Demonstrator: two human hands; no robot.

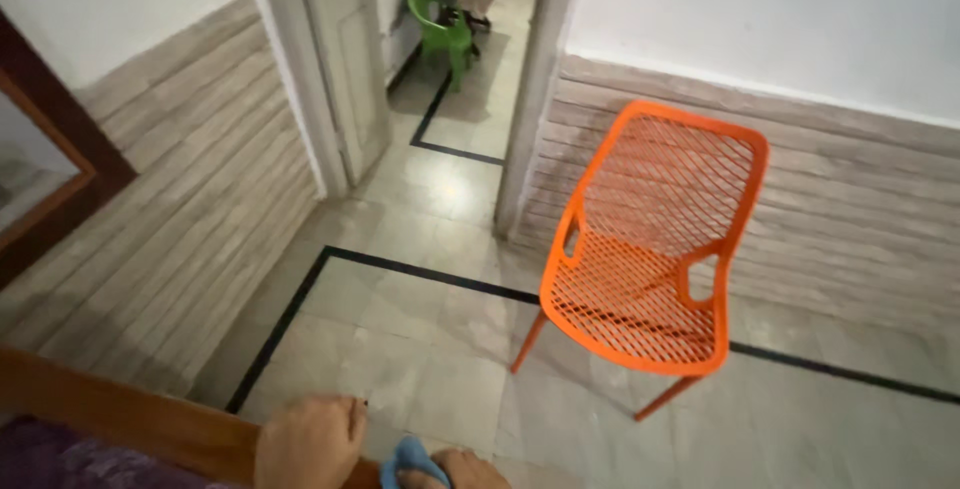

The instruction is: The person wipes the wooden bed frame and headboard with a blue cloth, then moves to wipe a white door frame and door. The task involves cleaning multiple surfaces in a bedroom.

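Nearest the camera, the left hand [310,444] rests knuckles-up on a brown wooden rail [120,411], fingers curled under in a loose fist. Just beside it, the right hand [460,470] is cut off by the bottom edge; it touches a small blue cloth [408,457], though whether it grips the cloth cannot be told. A purple patterned fabric [60,454] lies at the lower left corner.

Floor [440,349]: pale glossy stone tiles with a black inlaid border line [400,267]. Walls — white above, with ribbed grey-beige panelling [180,189] below.

An orange plastic chair [650,249], with diamond-mesh seat and back, stands on slim tapered legs near the right wall, well apart from the hands. Beyond an open doorway [470,69], a green plastic chair [440,34] stands in the next room.
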